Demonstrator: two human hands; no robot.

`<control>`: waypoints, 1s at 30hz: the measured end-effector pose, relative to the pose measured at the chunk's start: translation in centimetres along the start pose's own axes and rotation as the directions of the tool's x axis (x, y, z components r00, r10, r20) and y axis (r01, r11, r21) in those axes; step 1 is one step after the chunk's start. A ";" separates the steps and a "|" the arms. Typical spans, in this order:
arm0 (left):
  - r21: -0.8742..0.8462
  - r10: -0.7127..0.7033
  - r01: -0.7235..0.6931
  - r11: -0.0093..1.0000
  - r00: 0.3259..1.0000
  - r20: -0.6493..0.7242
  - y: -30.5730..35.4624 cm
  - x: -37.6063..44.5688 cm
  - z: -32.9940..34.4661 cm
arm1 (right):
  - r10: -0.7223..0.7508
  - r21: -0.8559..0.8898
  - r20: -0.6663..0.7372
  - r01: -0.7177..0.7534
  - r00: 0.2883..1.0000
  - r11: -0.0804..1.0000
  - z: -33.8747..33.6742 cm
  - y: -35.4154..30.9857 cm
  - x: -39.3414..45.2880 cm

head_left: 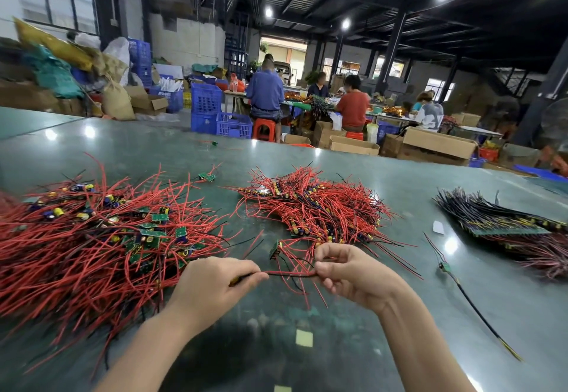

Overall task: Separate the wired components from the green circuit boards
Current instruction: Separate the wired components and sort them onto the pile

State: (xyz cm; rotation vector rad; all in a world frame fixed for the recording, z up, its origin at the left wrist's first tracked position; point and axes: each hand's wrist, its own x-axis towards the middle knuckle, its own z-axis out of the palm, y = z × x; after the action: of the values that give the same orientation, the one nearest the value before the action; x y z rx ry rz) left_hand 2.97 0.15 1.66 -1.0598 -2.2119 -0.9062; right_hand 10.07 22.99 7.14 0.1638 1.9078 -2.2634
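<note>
My left hand (pixel 215 284) pinches one end of a short bundle of red wires (pixel 290 273). My right hand (pixel 350 272) grips the other end, fingers curled. The wires run stretched between the two hands, just above the green table (pixel 353 345). A small green circuit board (pixel 274 248) stands on edge just beyond the wires, with red leads attached. A big heap of red-wired boards with capacitors (pixel 101 238) lies to the left. A second red-wired heap (pixel 316 207) lies straight ahead.
A panel of boards with black and red wires (pixel 504 225) lies at the right. A single board on a long black lead (pixel 445 267) lies near my right forearm. Several people sit at tables beyond the far edge, among cardboard boxes and blue crates (pixel 221 115).
</note>
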 end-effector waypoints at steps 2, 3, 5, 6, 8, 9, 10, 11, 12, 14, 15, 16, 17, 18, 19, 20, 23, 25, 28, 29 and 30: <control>-0.018 0.004 -0.004 1.000 1.000 -0.011 0.1 -0.1 0.0 | -0.012 0.065 0.018 0.011 1.000 0.998 -0.1 0.2 0.3; -0.004 0.001 -0.002 1.000 1.000 -0.026 0.2 -0.1 0.0 | -0.028 0.097 0.003 0.028 1.000 0.995 0.0 0.4 0.5; 0.025 -0.018 0.019 1.000 0.998 -0.053 0.4 -0.2 0.0 | -0.082 0.167 -0.019 0.084 0.996 0.982 0.2 0.8 0.9; 0.034 -0.032 0.034 0.999 0.997 -0.073 0.6 -0.2 0.0 | -0.118 0.200 0.007 0.114 0.993 0.973 0.3 1.0 1.1; 0.060 -0.055 0.062 0.996 0.992 -0.115 1.0 -0.1 0.0 | -0.176 0.182 0.121 0.152 0.977 0.971 0.5 1.3 1.1; 0.072 -0.063 0.073 0.995 0.989 -0.135 1.2 0.0 -0.1 | -0.177 0.104 0.162 0.162 0.971 0.981 0.8 1.5 1.0; 0.072 -0.070 0.082 0.994 0.986 -0.154 1.2 0.0 -0.1 | -0.173 0.011 0.165 0.174 0.971 0.985 1.0 1.7 0.9; 0.061 -0.081 0.093 0.994 0.983 -0.166 1.2 0.0 -0.2 | -0.182 -0.077 0.136 0.194 0.974 0.978 1.5 1.9 0.9; 0.046 -0.094 0.103 0.994 0.981 -0.168 1.3 0.1 -0.3 | -0.209 -0.161 0.098 0.222 0.973 0.962 2.0 2.1 0.9; 0.033 -0.103 0.109 0.994 0.985 -0.138 1.3 0.0 -0.3 | -0.302 -0.289 0.054 0.304 0.952 0.908 3.3 2.5 1.1; 0.038 -0.102 0.107 0.994 0.989 -0.112 1.4 -0.1 -0.2 | -0.360 -0.311 0.031 0.351 0.932 0.883 4.0 2.7 1.2; 0.043 -0.100 0.104 0.994 0.991 -0.086 1.5 -0.1 -0.1 | -0.417 -0.298 -0.010 0.395 0.909 0.869 4.7 2.8 1.2; 0.046 -0.094 0.098 0.994 0.993 -0.069 1.5 -0.2 0.0 | -0.465 -0.290 -0.062 0.429 0.883 0.855 5.2 2.9 1.2; 0.052 -0.084 0.087 0.995 0.994 -0.065 1.6 -0.2 0.1 | -0.500 -0.290 -0.110 0.454 0.859 0.843 5.5 2.9 1.3; 0.066 -0.067 0.072 0.995 0.995 -0.072 1.7 -0.2 0.1 | -0.522 -0.299 -0.139 0.467 0.841 0.832 5.6 3.0 1.3; 0.088 -0.048 0.055 0.995 0.995 -0.086 1.8 -0.1 0.0 | -0.533 -0.304 -0.156 0.473 0.832 0.827 5.7 3.1 1.4; 0.127 0.008 0.008 0.992 0.992 -0.124 2.0 0.0 -0.1 | -0.477 -0.232 -0.192 0.433 0.858 0.871 5.6 3.3 1.6; 0.122 0.053 -0.038 0.992 0.991 -0.123 1.6 0.0 -0.2 | -0.377 -0.097 -0.142 0.366 0.915 0.925 5.4 3.3 1.6; 0.178 0.116 -0.099 0.979 0.989 -0.091 0.9 -0.1 -0.3 | -0.286 -0.062 -0.044 0.283 0.957 0.957 4.9 3.0 1.5; 0.192 0.117 -0.099 0.976 0.989 -0.089 0.8 -0.2 -0.3 | -0.292 -0.122 -0.060 0.283 0.955 0.951 4.7 3.0 1.5; 0.194 0.103 -0.083 0.978 0.990 -0.094 0.8 -0.2 -0.2 | -0.318 -0.198 -0.107 0.294 0.942 0.935 4.6 3.0 1.6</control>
State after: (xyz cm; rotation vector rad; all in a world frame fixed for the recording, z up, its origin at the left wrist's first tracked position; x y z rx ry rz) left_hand 3.75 0.29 1.97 -0.9947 -2.0975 -0.6793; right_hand 9.26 17.91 4.73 -0.0055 2.3442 -2.2993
